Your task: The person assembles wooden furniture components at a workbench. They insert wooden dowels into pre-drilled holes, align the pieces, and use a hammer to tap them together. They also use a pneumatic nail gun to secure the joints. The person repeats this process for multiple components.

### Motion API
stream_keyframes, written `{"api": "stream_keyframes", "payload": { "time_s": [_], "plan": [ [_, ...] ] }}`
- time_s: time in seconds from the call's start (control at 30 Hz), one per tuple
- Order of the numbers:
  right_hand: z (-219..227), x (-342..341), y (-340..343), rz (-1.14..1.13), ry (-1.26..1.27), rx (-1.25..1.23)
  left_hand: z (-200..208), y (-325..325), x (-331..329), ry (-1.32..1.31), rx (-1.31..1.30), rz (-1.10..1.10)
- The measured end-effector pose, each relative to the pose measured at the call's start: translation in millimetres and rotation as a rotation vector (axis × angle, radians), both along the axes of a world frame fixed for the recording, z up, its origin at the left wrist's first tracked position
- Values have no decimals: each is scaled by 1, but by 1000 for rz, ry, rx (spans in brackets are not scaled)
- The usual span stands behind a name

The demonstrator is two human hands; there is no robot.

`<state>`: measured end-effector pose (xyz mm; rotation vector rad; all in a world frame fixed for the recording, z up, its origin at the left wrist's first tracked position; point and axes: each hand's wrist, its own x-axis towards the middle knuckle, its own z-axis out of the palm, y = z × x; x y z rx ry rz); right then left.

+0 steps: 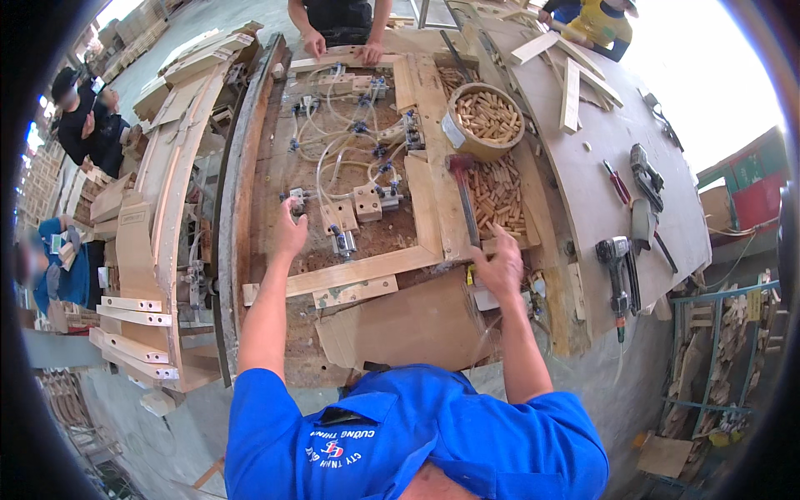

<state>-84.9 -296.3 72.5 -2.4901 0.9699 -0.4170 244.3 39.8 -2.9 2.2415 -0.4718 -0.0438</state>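
Note:
My left hand (pixel 289 232) reaches over the left rail of a wooden frame (pixel 350 276), fingers extended beside a small metal fitting (pixel 297 198); whether they touch it I cannot tell. Inside the frame sit pneumatic cylinders (pixel 342 241) and wooden blocks (pixel 367 202), linked by clear air hoses (pixel 329 171). My right hand (pixel 502 265) is open, thumb and fingers apart, at the near edge of a heap of wooden dowels (pixel 497 196). Just left of it ends the handle of a mallet (pixel 461 167) with a dark red head, lying along the bench.
A round tub (pixel 452 129) of dowels stands beyond the heap. Cardboard (pixel 400 323) lies before the frame. On the right table are a nail gun (pixel 647 177), a power drill (pixel 617 271), pliers (pixel 617 182) and wood strips (pixel 570 96). A co-worker's hands (pixel 368 53) rest at the frame's far side.

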Motion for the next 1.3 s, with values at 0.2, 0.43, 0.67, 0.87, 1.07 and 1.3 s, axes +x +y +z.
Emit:
{"api": "stream_keyframes", "payload": {
  "time_s": [0.2, 0.43, 0.67, 0.87, 1.07, 1.3],
  "plan": [
    [-1, -188, 2, -551, -42, 148, -1, -8, 0, -31, 5, -44],
    [-64, -253, -5, -704, -272, 328, 7, -14, 2, -9, 88, -35],
    [-86, -206, -34, -518, -234, 129, 7, -18, 0, -1, 74, -34],
    [-81, -204, -26, -545, -214, 289, 3, -10, -1, -21, 99, -16],
    [-82, -200, -23, -551, -228, 225, 3, -8, 3, -60, 94, -25],
    [-85, -204, -26, -541, -188, 108, 2, -11, 0, -11, 110, -18]
  ]
}}
